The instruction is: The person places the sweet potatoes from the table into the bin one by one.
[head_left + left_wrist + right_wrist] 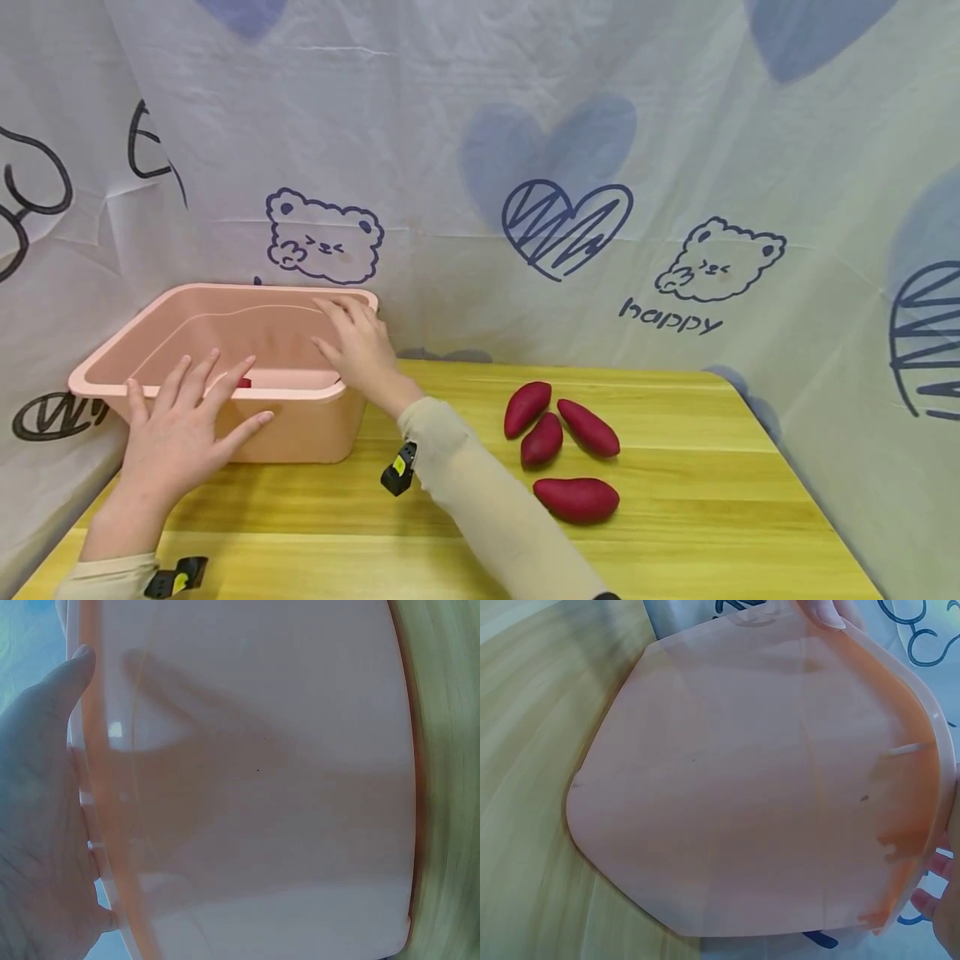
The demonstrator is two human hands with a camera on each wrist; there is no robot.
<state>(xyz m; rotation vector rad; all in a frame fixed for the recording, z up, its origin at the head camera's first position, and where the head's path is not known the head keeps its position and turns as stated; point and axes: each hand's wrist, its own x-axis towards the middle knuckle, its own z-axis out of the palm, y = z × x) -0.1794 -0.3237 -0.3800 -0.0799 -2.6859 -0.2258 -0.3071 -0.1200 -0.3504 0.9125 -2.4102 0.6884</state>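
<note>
A pink plastic basin (292,425) stands at the left of the table. My left hand (180,425) lies at its front rim with the fingers straight and spread; the left wrist view shows the thumb (79,671) against the rim. My right hand (363,346) reaches over the right rim, fingers loosely extended into the basin, with nothing visible between them. Inside the basin, a bit of a red thing (245,382) peeks over the front rim; the rest of it is hidden. In the right wrist view the basin's side wall (735,787) fills the middle.
Several red sweet potatoes (576,500) lie on the wooden table (697,475) right of the basin, apart from both hands. A printed cloth (450,275) hangs behind the table and along its sides. The basin stands close to this cloth.
</note>
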